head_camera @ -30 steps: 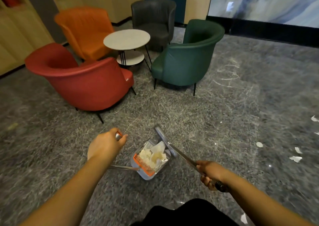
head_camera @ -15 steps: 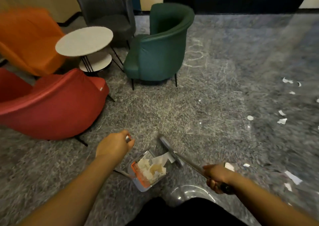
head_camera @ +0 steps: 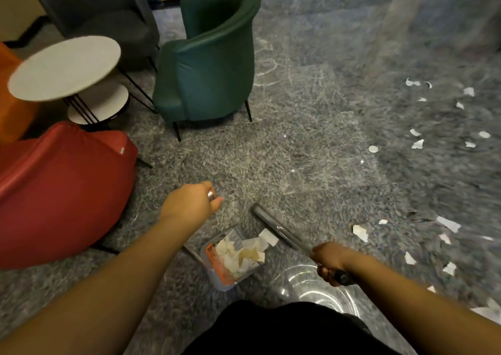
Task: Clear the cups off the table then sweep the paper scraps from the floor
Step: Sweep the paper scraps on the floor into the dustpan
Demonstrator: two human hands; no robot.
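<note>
Paper scraps point(head_camera: 360, 232): white torn pieces strewn over the floor from 1 to 4 o'clock of the person; a further heap lies inside the dustpan.
Floor point(head_camera: 311, 143): grey marbled surface, glossy.
Red armchair point(head_camera: 59, 192): at 9 o'clock, nearest seat to the person.
Green armchair point(head_camera: 206, 64): at 11 o'clock, on thin black legs, beside the table.
Grey armchair point(head_camera: 100, 10): at 11 o'clock, behind the table.
Table point(head_camera: 65, 67): round, pale top, lower round shelf beneath, between the armchairs at 10 o'clock.
Orange armchair point(head_camera: 10, 102): only an edge shows at far 9 o'clock.
Dustpan point(head_camera: 233, 259): grey with orange comb edge, at 12 o'clock just ahead of the person, filled with crumpled paper.
Broom point(head_camera: 282, 232): grey handle running diagonally, its head end lying just beside the dustpan.
Left hand point(head_camera: 189, 205): fingers curled round the metal end of the dustpan's long handle.
Right hand point(head_camera: 330, 262): gripping the broom near its black grip end.
</note>
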